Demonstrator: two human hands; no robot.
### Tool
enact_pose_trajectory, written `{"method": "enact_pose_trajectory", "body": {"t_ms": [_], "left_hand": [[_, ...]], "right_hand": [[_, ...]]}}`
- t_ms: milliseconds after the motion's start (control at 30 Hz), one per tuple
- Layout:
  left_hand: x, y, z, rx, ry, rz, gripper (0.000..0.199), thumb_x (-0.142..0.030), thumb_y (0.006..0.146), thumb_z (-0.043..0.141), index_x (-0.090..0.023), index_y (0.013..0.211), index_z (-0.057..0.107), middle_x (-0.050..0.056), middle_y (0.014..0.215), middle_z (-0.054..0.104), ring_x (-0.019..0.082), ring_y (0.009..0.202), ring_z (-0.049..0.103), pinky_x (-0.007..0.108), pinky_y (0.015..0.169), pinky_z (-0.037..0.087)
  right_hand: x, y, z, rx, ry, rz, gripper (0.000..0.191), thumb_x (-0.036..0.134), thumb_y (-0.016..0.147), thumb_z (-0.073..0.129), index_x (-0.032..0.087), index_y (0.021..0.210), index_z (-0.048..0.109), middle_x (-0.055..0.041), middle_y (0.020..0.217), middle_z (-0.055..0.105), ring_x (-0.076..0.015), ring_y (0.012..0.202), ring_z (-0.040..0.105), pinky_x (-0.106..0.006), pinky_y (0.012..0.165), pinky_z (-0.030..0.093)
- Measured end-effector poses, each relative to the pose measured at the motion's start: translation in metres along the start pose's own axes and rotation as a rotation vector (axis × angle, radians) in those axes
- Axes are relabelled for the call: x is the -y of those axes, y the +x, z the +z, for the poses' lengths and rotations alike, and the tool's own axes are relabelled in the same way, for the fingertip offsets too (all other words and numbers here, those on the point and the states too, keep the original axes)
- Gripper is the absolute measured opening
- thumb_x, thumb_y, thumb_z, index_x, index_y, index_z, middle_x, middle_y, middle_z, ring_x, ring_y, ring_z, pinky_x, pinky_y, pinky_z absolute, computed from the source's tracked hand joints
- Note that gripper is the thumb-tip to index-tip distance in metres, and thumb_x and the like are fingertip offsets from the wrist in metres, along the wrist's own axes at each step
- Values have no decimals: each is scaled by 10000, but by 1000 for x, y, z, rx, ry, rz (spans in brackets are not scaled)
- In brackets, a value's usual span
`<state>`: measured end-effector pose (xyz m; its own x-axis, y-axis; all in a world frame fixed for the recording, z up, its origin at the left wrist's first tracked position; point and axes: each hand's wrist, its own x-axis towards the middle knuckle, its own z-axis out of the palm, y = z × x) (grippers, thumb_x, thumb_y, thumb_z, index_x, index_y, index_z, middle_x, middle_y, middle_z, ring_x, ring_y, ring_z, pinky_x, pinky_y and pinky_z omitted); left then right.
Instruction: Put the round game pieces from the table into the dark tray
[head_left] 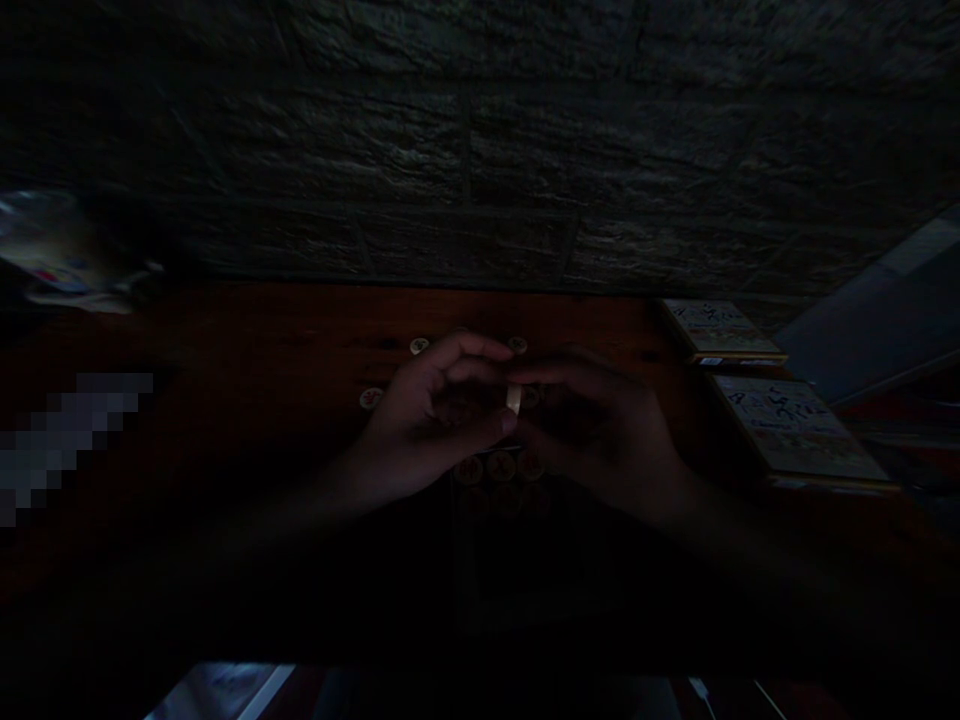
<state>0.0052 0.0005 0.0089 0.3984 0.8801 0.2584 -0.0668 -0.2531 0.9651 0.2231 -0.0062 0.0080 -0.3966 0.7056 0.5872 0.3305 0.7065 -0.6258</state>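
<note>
A pale round xiangqi piece (514,398) stands on edge between my two hands, above the wooden table. My left hand (427,420) has its thumb tip at the piece's lower end, with the fingers curved over it. From the other side, my right hand (607,420) reaches in with its fingertips at the same piece. Just below my hands lie several round pieces (501,466) in rows, the nearer ones very dim. More loose pieces sit beyond them, one with red marking (370,399) left of my left hand and one (419,346) farther back.
The brown wooden table (300,320) runs up to a dark stone-block wall (450,150). Two flat printed boxes, a farther one (720,332) and a nearer one (799,428), lie at the right. A blurred pale container (67,255) stands at the far left. The light is very low.
</note>
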Motion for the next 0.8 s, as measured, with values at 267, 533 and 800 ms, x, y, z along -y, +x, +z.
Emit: {"method": "enact_pose_trajectory", "body": {"t_ms": [267,533,800], "left_hand": [[-1,1,0,5,21,25,431,-206,853,873,-191,1222,651,22,1028,777,143,891,758,212,740,600],[-1,2,1,-48,16,0,369,-266,854,884,-192,1156,685,20,1011,777,158,887,764,229,719,597],[-5,3,5,-102,-49,-129,290,-325,854,877,-181,1064,740,35,972,817,159,770,763,211,587,588]], "right_hand": [[2,1,0,-12,-12,-31,296,141,883,795,194,1166,727,-59,1064,744,-165,853,686,-296,717,541],[4,1,0,-21,-5,3,297,151,885,790,223,1167,731,-51,1070,753,-172,845,697,-298,699,540],[0,0,6,-68,195,129,297,149,891,829,230,1161,740,3,970,782,-152,873,749,-271,752,594]]}}
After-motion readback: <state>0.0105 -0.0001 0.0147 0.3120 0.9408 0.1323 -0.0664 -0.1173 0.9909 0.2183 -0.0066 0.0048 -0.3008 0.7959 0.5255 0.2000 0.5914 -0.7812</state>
